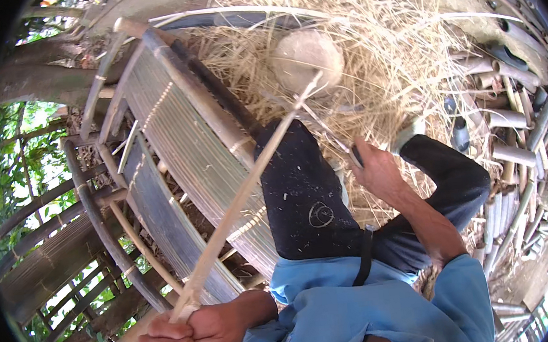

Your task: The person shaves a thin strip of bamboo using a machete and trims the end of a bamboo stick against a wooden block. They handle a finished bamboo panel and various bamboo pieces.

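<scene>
My left hand point(194, 337) is wrapped round a long, pale wooden stick point(243, 192) at the lower left. The stick slants up across my left thigh, and its whittled-looking tip lies over a round, pale block point(302, 51). In my right hand point(380, 173) is a knife point(330, 131), fingers closed on its dark handle. Its thin blade points up and left, with the end close to the stick's tip. Whether blade and stick touch, I cannot tell.
Dry straw or shavings point(380, 38) cover the ground around the block. Left of my legs is a bamboo-slat bench point(184, 113), with a pole railing point(91, 206) beyond. Cut bamboo pieces point(510, 118) are piled along the right.
</scene>
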Demonstrator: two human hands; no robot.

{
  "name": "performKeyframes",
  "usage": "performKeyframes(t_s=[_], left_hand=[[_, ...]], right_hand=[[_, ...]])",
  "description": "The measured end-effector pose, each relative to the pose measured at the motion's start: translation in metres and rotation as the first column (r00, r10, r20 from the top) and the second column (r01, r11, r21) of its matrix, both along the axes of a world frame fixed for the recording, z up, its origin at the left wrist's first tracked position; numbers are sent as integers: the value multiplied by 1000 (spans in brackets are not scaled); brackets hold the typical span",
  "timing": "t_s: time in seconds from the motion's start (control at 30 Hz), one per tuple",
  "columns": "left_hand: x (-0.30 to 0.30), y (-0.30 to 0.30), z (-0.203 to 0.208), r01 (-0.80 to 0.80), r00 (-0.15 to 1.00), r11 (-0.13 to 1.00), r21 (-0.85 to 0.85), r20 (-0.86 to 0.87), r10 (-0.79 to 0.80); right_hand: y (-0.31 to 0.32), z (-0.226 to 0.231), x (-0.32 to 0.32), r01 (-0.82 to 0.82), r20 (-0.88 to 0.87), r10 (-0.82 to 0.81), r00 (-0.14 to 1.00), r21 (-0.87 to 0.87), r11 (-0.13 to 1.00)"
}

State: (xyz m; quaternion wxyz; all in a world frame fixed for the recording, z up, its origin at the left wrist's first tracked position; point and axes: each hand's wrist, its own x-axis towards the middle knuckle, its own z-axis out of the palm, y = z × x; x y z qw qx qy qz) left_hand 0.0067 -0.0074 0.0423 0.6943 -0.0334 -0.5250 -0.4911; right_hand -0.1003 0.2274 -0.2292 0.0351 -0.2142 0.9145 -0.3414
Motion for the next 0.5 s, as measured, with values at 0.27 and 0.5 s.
performKeyframes(t_s=[0.27,0.5], left_hand=[[-28,5,7,-184,983,983,-17,-14,184],[-36,-10,6,-278,961,960,-46,2,278]], right_hand=[[-64,-4,-38,-133,-107,115,988,-184,974],[-39,-67,-84,-42,267,15,964,95,995]])
